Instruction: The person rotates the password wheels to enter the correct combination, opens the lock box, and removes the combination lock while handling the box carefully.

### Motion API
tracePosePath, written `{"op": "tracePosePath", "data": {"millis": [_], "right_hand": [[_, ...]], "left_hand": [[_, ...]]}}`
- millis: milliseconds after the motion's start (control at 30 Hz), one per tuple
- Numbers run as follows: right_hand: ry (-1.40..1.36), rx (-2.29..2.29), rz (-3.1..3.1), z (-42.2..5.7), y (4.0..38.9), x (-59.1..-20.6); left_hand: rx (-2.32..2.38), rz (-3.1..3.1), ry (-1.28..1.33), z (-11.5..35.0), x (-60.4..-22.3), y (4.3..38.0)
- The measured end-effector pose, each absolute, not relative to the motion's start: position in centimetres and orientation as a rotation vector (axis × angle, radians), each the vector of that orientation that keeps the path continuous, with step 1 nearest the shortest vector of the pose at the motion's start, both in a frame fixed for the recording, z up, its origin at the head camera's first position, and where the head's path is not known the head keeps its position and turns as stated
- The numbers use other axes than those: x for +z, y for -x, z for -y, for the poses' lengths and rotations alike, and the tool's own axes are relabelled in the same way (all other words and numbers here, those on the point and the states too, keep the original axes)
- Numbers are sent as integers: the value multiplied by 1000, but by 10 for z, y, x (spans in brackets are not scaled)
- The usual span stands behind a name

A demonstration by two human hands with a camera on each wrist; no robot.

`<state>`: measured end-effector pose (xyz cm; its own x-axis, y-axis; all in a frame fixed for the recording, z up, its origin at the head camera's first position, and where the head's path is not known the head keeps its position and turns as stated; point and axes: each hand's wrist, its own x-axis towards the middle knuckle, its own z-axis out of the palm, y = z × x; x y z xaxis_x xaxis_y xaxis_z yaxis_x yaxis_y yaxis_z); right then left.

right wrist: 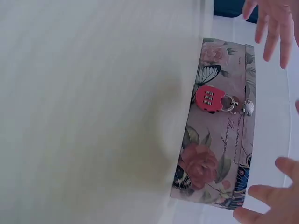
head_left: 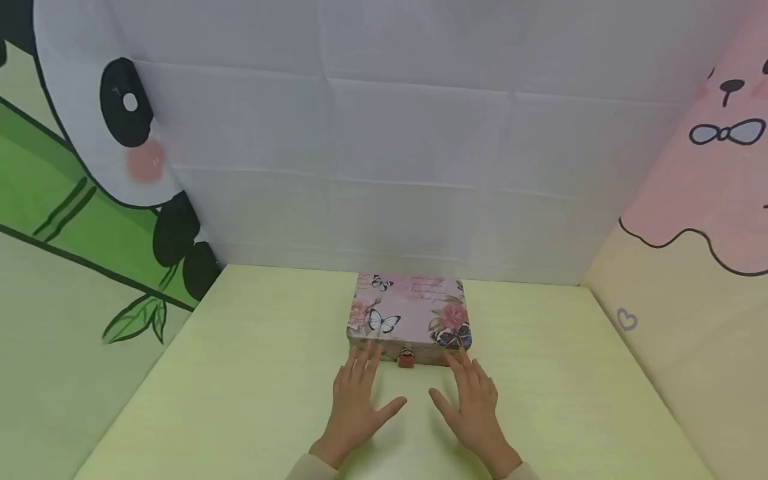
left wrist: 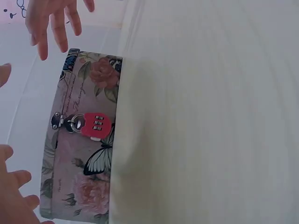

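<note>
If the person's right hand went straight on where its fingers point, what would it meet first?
Most likely the pink rectangular box printed with roses and butterflies, near its front right corner. Depth is unclear, though: the right hand might pass just above it.

The left hand (head_left: 354, 410) is bare, and behind it, just past an uncovered wrist, shows the end of a pale beige sleeve (head_left: 313, 468), plain in colour, its edge crossing the forearm in a fairly straight line. The right hand (head_left: 475, 410) is bare as well, with a second sleeve (head_left: 523, 473) of the same light beige behind it. Only a short strip of each shows, too little to tell weave or seams.
</note>
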<state>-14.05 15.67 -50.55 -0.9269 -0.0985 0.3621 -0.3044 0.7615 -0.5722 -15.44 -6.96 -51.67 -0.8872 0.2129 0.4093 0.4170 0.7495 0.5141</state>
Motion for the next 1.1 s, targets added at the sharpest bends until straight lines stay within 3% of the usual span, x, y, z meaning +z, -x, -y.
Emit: {"op": "tracePosePath", "data": {"millis": [367,633,1100], "right_hand": [[-27,1670,2467,-146,157,-516],[-4,1938,2342,-134,176,-525],[-86,1906,2402,-122,194,-531]], "left_hand": [[-1624,2454,244,56,-530,174],[-1864,2325,172,49,-541,195],[-1694,2343,188,37,-549,213]]}}
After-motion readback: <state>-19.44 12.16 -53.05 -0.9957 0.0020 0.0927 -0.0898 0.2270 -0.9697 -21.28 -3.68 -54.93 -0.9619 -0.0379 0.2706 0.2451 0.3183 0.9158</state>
